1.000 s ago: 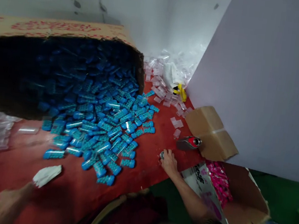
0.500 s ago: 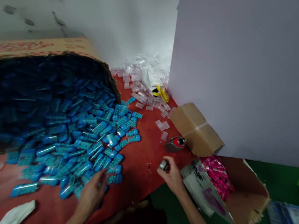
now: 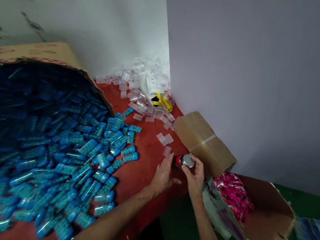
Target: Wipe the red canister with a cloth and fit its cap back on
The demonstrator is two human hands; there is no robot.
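Beside the taped carton (image 3: pixel 206 142), our right hand (image 3: pixel 196 178) grips the small tin's (image 3: pixel 182 160) slick metal cap (image 3: pixel 188 160) — our left hand (image 3: pixel 163 175) braces its light, rigid body.

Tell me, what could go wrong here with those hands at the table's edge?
The small red-and-silver can sits close to the red table's edge, gripped between the left hand and right hand; a slip might drop it toward the box of pink packets. The left forearm lies beside the blue capsule packs and could sweep some off.
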